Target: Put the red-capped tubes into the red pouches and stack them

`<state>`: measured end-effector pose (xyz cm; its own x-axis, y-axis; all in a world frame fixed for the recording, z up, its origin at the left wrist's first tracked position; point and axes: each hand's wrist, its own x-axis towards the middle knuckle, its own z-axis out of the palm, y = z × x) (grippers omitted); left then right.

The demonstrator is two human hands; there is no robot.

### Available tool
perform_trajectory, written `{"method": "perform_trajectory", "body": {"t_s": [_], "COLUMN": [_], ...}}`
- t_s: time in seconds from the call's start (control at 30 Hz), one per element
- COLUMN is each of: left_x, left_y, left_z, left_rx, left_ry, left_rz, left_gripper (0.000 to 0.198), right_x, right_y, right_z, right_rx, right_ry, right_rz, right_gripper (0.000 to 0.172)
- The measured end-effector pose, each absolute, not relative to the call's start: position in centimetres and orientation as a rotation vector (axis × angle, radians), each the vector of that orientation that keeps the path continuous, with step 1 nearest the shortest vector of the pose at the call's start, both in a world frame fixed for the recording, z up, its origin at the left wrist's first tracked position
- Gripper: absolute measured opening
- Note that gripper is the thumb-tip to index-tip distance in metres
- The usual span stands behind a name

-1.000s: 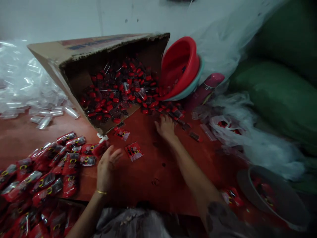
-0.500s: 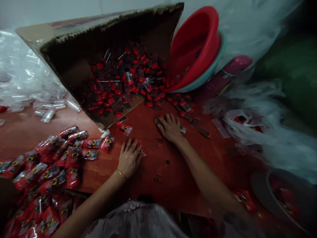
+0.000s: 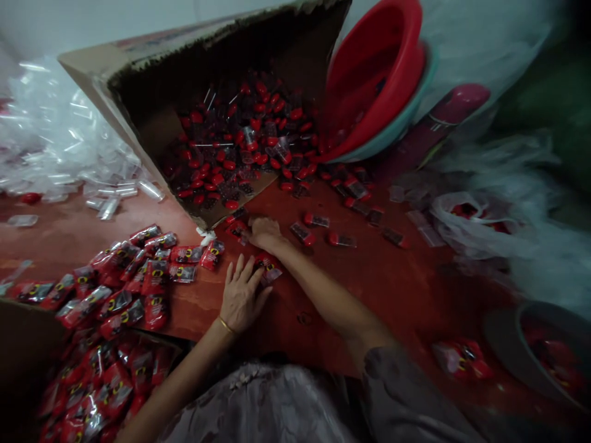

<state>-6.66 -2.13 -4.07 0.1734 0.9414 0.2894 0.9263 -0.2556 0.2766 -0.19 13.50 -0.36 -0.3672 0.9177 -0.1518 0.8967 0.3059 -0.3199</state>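
My left hand (image 3: pixel 241 298) lies on the red-brown table, fingers spread, beside a small red printed packet (image 3: pixel 268 269); its fingertips come close to the packet's left edge. Just beyond, my right hand (image 3: pixel 265 232) is curled with its fingertips at another red packet (image 3: pixel 237 230), which it appears to grip; the fingertips are partly hidden. To the right of that hand lie three small clear containers with red caps (image 3: pixel 302 234), apart from the heap. Several finished-looking red packets (image 3: pixel 154 277) are piled left of my left hand.
A tipped cardboard box (image 3: pixel 99 101) spills red-capped containers (image 3: pixel 249 138) onto the table. Red basin (image 3: pixel 413 67), pink bottle (image 3: pixel 455 107) and a plastic bag (image 3: pixel 447 206) stand right of it. Clear tubes (image 3: pixel 60 141) heap at left. A grey bucket (image 3: pixel 501 338) sits at lower right.
My right hand has moved left from the loose containers to the red packet by the box, its fingers now curled. Three containers lie uncovered there. The left hand stays nearly in place; the view has shifted.
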Motion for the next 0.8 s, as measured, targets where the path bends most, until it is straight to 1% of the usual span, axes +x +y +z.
{"method": "perform_trajectory", "body": {"t_s": [0.1, 0.23, 0.4, 0.57, 0.63, 0.7, 0.73, 0.8], "left_x": [-7.5, -8.4, -9.7, -11.9, -13.5, -15.2, -15.9, -17.1], "left_y": [-2.4, -2.7, -3.3, -2.0, -0.6, 1.2, 2.1, 3.8], "left_z": [-4.1, -4.3, -4.0, -2.8, -2.1, -1.4, -1.1, -0.8], "left_rx": [2.346, 2.317, 2.274, 2.16, 2.011, 1.86, 1.825, 1.834], "left_ry": [1.892, 1.895, 1.965, 2.144, 2.335, 2.54, 2.595, 2.607], "left_rz": [0.646, 0.675, 0.727, 0.81, 0.776, 0.677, 0.61, 0.426], "left_gripper": [0.036, 0.034, 0.031, 0.031, 0.035, 0.04, 0.04, 0.035], "right_x": [0.0, 1.4, 5.7, 8.3, 8.5, 8.8, 8.9, 9.5], "right_y": [13.3, 13.0, 11.5, 7.4, 5.8, 4.7, 4.4, 4.1], "right_z": [-0.4, -0.6, -0.8, -2.0, -2.6, -3.0, -3.1, -3.2], "right_rx": [-1.725, -1.693, -1.593, -1.542, -1.571, -1.555, -1.533, -1.491], "right_ry": [-2.463, -2.372, -2.199, -1.988, -2.015, -2.039, -2.035, -1.996], "right_rz": [0.604, 0.65, 0.675, 0.799, 0.724, 0.591, 0.536, 0.496], "right_gripper": [0.026, 0.019, 0.02, 0.018, 0.022, 0.031, 0.034, 0.033]}}
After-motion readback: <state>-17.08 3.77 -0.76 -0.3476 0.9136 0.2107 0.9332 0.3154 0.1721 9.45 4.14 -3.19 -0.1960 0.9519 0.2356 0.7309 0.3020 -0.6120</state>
